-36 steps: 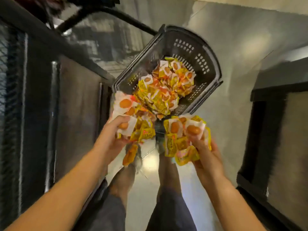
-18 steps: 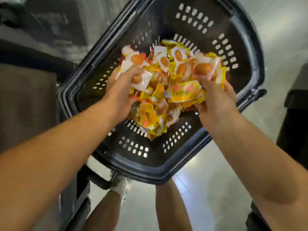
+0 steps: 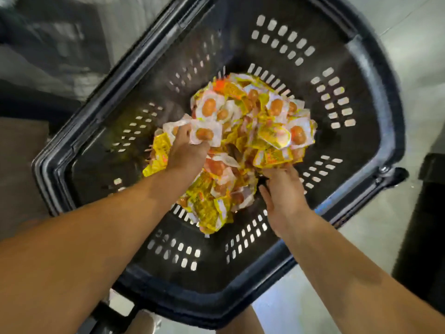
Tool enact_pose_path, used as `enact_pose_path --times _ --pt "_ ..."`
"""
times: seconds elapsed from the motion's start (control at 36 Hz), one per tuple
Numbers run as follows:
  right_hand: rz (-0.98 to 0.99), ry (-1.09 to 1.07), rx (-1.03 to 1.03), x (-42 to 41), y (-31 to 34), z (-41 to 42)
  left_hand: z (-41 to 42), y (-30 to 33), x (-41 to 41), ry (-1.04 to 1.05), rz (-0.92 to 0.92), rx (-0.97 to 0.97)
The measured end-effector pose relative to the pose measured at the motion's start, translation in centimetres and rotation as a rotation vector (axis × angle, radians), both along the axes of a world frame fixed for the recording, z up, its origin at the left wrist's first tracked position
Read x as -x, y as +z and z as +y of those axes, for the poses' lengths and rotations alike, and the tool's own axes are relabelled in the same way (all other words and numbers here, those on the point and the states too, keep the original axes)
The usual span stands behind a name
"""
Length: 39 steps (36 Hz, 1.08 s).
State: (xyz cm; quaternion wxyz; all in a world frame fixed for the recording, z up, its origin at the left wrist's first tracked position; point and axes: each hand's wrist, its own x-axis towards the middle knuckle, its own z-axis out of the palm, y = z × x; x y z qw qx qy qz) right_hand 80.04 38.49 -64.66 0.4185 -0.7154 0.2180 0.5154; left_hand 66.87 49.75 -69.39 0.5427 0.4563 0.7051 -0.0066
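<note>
Head view, left hand (image 3: 186,153) fingers still pinching snack packets (image 3: 240,109), right hand (image 3: 285,191) now opened, load dropped in basket (image 3: 91,160).

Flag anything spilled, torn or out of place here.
Nothing stands out. The packets lie heaped inside the basket, none over its rim or on the visible floor. The left hand grips a few; the right hand touches the heap.

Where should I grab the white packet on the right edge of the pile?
Pinch the flat sealed border of the packet, not its round bulge, coming from above and the right: it lies face up at the edge of the pile, that side free toward the basket wall.
</note>
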Motion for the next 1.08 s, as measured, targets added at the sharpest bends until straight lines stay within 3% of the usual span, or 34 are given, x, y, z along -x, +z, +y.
enact_pose_path --times 0.19,0.31,0.47,0.64,0.83,0.97,1.08 --pt "-0.041 0.177 0.071 0.6 1.6 -1.6 -0.4 3.3 1.5 -0.188 -0.031 0.073" --pt "-0.065 0.538 0.099 0.3 5.1 -1.4 -0.4 8.4 3.3 -0.370 0.027 0.064" --pt "-0.126 0.905 0.094 -0.5 15.3 0.2 -0.8 19.9 5.9 -0.387 -0.145 0.011" --pt "-0.256 0.930 -0.027 -0.3 30.2 2.2 -0.8 35.3 8.3 -0.459 -0.217 -0.121" --pt "-0.503 1.136 -0.240 1.8 46.2 2.1 -2.6 50.2 14.1 -0.678 0.035 -0.466" --pt "-0.647 1.186 -0.425 4.0 52.4 -0.6 -6.2 57.5 18.5 -0.554 0.100 -0.586" --pt "-0.667 1.267 -0.545 5.4 54.1 -3.1 -10.1 60.7 21.5 -0.470 0.175 -0.530"
